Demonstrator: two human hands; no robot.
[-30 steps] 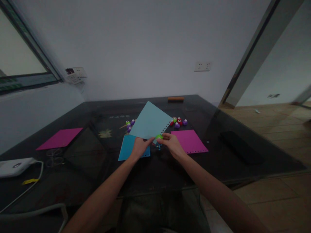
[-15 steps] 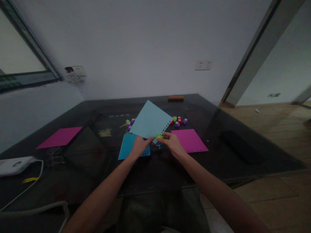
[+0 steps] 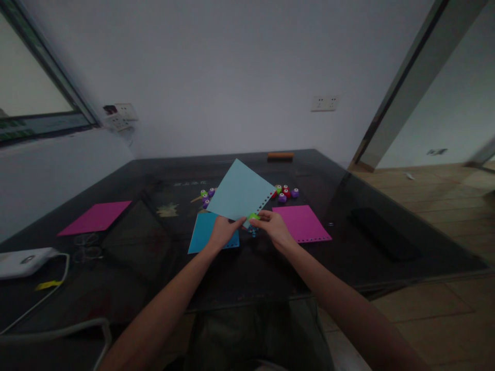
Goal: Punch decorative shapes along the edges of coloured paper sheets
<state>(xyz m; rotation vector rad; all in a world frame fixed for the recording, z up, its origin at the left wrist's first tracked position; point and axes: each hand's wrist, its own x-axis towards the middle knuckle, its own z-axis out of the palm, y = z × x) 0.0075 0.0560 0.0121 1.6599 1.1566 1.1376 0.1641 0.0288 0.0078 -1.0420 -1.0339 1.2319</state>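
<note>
Light blue sheet point(image 3: 240, 193) tilts up-left, pinched by left hand point(image 3: 221, 233); right hand point(image 3: 274, 226) grips green punch point(image 3: 253, 217).

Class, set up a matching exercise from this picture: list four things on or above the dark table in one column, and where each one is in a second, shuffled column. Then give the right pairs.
Things:
1. light blue sheet
2. green punch
3. darker blue sheet
4. punched pink sheet

Places:
A. flat on the table, under the left hand
B. pinched by the right hand
C. held up, tilted
D. flat, right of both hands

Pairs: 1-C, 2-B, 3-A, 4-D
</note>
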